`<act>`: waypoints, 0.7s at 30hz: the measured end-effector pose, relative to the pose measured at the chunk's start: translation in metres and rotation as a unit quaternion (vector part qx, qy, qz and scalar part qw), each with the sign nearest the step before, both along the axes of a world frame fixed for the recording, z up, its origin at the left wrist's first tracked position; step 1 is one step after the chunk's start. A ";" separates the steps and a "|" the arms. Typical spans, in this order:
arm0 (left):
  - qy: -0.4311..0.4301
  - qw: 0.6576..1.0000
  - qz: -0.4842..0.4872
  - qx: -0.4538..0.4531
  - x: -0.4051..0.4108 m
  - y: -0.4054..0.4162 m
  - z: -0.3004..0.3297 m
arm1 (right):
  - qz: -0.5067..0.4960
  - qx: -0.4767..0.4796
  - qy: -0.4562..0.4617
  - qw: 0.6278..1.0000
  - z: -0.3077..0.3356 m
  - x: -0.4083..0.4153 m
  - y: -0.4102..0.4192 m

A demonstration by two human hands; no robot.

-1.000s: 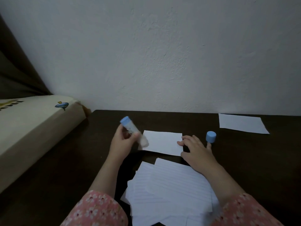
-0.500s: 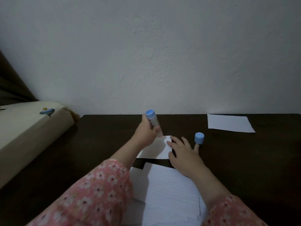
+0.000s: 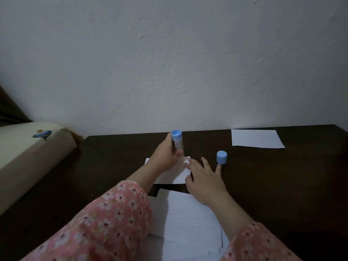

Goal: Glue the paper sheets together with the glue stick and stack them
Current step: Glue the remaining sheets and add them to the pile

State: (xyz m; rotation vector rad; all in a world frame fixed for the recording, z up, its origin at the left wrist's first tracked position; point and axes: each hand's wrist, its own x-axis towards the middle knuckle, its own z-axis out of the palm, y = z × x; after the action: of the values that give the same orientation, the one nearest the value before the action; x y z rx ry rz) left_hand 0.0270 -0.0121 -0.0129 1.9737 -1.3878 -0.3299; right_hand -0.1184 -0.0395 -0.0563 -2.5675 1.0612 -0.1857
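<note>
Since 0.5 s ago: little displaced; left hand (image 3: 165, 154) and glue stick (image 3: 177, 141) at nearly the same spot above the small sheet's far edge; blue cap (image 3: 221, 157) unmoved.

Left hand: fingers curled round the glue stick, blue base up, glue end down, near-upright, at the far edge of the small white sheet (image 3: 172, 176). Contact of glue end with paper: cannot tell.

Right hand (image 3: 204, 180): fingers straight and spread, pressing the right edge of the small sheet, nothing gripped.

Cap: off the glue stick, upright on the tabletop (image 3: 113, 166), just beyond the right little finger.

Lined sheets (image 3: 188, 219): loose overlapping pile at the near edge. Single white sheet (image 3: 257, 138): flat near the far right corner.
</note>
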 end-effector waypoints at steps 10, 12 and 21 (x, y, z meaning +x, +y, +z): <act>-0.021 0.998 0.034 0.048 0.034 0.021 0.012 | -0.010 -0.001 0.000 1.000 -0.001 0.001 -0.001; -0.019 0.998 0.044 0.052 0.039 0.024 0.012 | -0.011 -0.002 0.001 1.000 -0.002 0.001 -0.001; 0.015 0.993 0.105 0.044 0.058 0.039 0.009 | -0.009 0.005 0.002 1.000 -0.001 0.000 -0.001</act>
State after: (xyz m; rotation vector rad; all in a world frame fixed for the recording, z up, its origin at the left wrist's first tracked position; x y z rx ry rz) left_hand 0.0848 0.0273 -0.0037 2.1567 -1.1511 -0.3251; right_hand -0.1183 -0.0401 -0.0575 -2.5512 1.0848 -0.1783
